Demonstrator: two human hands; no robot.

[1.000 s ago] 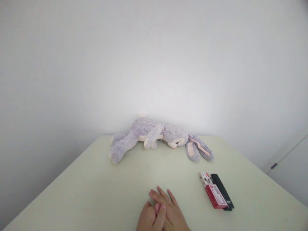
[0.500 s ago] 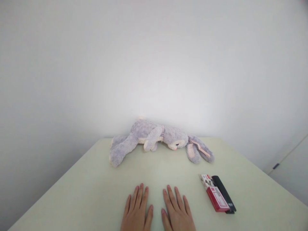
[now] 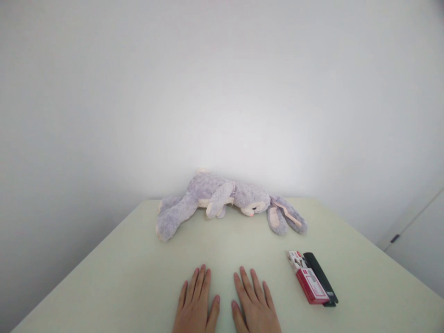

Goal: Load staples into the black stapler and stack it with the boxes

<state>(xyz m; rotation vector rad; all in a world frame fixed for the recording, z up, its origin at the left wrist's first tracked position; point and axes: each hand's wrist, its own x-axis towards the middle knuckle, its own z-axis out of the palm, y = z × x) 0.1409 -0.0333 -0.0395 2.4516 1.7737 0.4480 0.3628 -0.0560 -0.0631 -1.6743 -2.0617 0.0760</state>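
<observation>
Palm down on the pale green table (image 3: 138,277), my left hand (image 3: 196,303) lies flat with its fingers stretched out. My right hand (image 3: 255,303) rests the same way beside it, a small gap between the two thumbs. Neither hand holds anything. To the right of my right hand lie a red and white small box (image 3: 311,286) and a long black flat object (image 3: 321,277), side by side and touching. What the black object is I cannot tell. Beyond my hands a grey-lilac plush rabbit (image 3: 208,187) lies on its side, ears to the right.
A white wall (image 3: 222,92) rises directly behind the table's back edge, close to the plush rabbit. At the far right is a pale panel with a thin seam and a small dark fitting (image 3: 395,238).
The whole view has shifted very slightly to the left. Both hands stay flat in place, and the rabbit and boxed items lie as before.
</observation>
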